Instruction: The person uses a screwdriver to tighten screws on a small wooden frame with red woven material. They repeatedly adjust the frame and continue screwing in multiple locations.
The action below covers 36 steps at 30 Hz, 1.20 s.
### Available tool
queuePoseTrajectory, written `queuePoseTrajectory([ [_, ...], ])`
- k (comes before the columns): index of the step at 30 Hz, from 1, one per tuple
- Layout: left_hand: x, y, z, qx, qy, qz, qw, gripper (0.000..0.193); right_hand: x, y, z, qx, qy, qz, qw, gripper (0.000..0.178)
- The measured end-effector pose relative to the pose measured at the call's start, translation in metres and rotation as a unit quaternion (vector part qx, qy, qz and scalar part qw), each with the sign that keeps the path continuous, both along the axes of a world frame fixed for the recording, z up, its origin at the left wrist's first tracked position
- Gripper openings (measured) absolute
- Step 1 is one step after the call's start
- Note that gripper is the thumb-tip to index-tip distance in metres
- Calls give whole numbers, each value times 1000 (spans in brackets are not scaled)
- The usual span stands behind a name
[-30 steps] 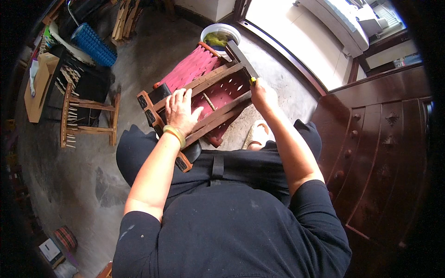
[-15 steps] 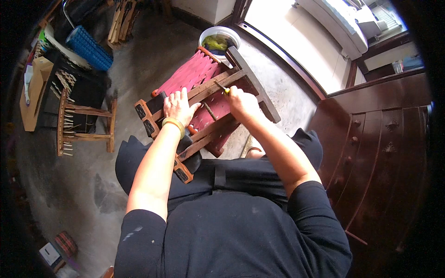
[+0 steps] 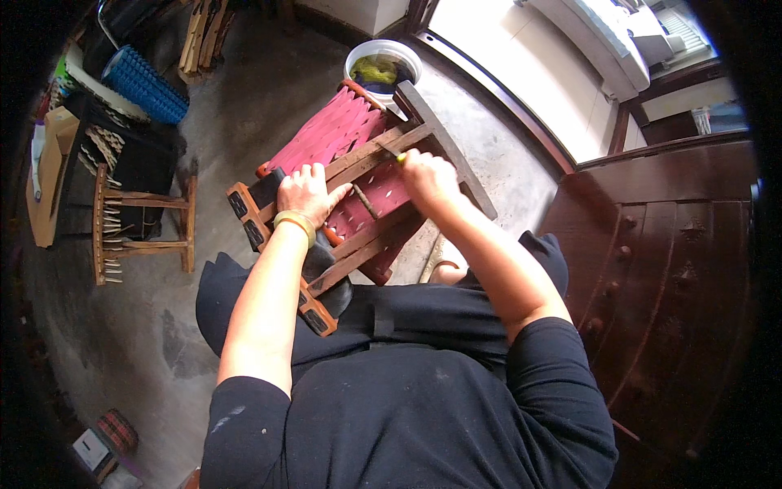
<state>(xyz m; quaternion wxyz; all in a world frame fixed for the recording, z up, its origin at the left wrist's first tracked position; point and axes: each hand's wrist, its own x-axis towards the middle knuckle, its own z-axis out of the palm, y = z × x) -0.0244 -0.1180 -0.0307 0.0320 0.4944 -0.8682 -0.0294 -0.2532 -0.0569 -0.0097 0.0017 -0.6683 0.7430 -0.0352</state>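
Note:
A wooden folding stool (image 3: pixel 358 240) with a red woven-strap seat (image 3: pixel 322 133) lies tilted across my lap. My left hand (image 3: pixel 303 196) grips its upper wooden rail, thumb on the near side and fingers over the top. A yellow band circles that wrist. In my right hand (image 3: pixel 432 178) is a thin metal-shafted screwdriver (image 3: pixel 388 151) with a yellow handle, mostly covered by my closed fingers. Its shaft points left along the same rail, near the far crosspiece; whether the tip touches wood I cannot tell. A short brown rod (image 3: pixel 366 201) shows between the rails, beside my left thumb.
Beyond the stool stands a white bucket (image 3: pixel 349 68) with yellow-green and dark contents. At left are another wooden stool frame (image 3: pixel 147 200), a cardboard piece (image 3: pixel 49 200) and a blue textured roller (image 3: pixel 147 84). A dark wooden door (image 3: pixel 652 293) is on the right.
The view has shifted slightly, and the stool's near end with my left hand sits a little further left and lower. Both hands keep their holds.

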Motion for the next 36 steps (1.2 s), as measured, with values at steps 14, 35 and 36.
queuePoseTrajectory([
  [14, 0, 0, -6, -27, 27, 5, 999, 64, 28, -17, 25, 167, -28, 0, 986, 19],
  [35, -2, 5, 7, 45, 18, 15, 999, 67, -86, -4, 9, 20, -69, -126, 989, 42],
  [36, 4, 4, 4, 56, 3, 23, 998, 65, -68, 9, 23, 7, -94, -116, 989, 42],
])
